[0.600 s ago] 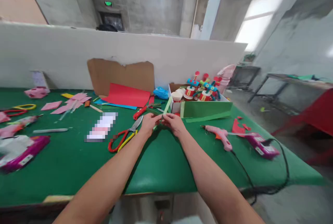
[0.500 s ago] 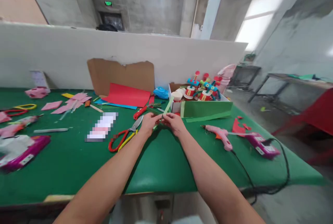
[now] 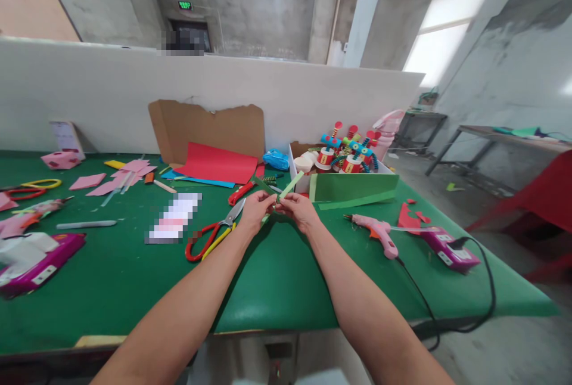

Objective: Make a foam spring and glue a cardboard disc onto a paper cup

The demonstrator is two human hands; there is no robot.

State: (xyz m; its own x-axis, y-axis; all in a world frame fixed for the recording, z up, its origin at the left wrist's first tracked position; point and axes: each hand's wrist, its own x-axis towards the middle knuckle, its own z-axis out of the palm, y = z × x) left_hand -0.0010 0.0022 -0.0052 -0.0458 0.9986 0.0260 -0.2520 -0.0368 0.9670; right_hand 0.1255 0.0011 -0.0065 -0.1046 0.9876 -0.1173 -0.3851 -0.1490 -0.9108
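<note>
My left hand [image 3: 259, 209] and my right hand [image 3: 298, 211] meet over the middle of the green table, thumbs and fingertips pinched close together. Both grip paper strips: a light green strip [image 3: 291, 185] slants up to the right from the fingers, and a darker green strip [image 3: 263, 186] slants up to the left. The point where the strips cross is partly hidden by my fingertips. Just left of my left hand lie scissors [image 3: 218, 230] with red and yellow handles. Behind it is a red utility knife [image 3: 241, 193].
A white box [image 3: 295, 161] of paper-cup figures [image 3: 351, 161] stands behind my right hand, a green sheet [image 3: 355, 187] before it. Rightward lie a pink glue gun [image 3: 378, 231] and a purple power strip [image 3: 451, 249] with its cord. Red paper [image 3: 217, 163] leans against cardboard [image 3: 205, 129].
The light green strip now tilts further to the right, and a darker strip shows more clearly above my left fingertips. My hands stay in nearly the same place.
</note>
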